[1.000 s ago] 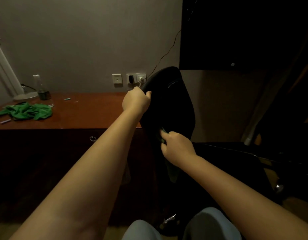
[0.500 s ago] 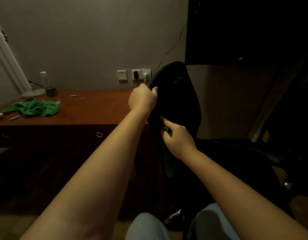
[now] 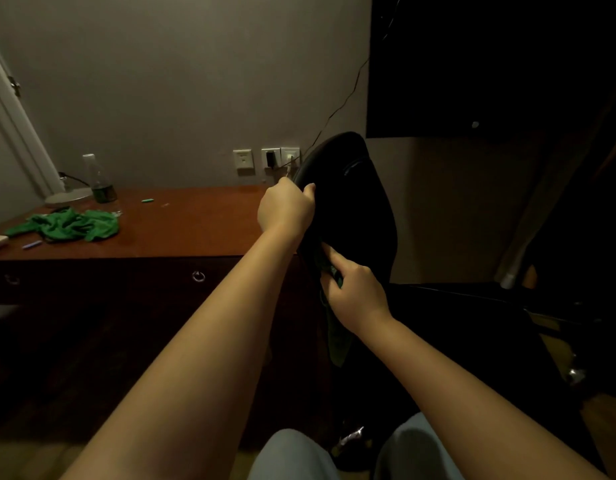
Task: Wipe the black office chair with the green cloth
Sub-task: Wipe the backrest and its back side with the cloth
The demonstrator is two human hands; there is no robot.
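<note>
On the far left, a second bunched green cloth [image 3: 69,226] lay on the wooden counter [image 3: 181,230] beside a lamp base [image 3: 68,196] and a bottle [image 3: 98,180], well apart from the work. The left hand [image 3: 286,208] gripped the left rim of the black office chair [image 3: 348,202], its fingers [image 3: 308,190] curled tight over the backrest edge, as it had a second earlier. The right hand [image 3: 355,294] had climbed from lower on the backrest to just under the left hand, pinching the green cloth [image 3: 336,337] against the rim, its tail hanging down. That suggested the wipe was running up the left edge, with the top curve not yet reached. The counter's front edge stood close to the left of the backrest, leaving little room there; to the right the backrest face and dark seat lay open.
</note>
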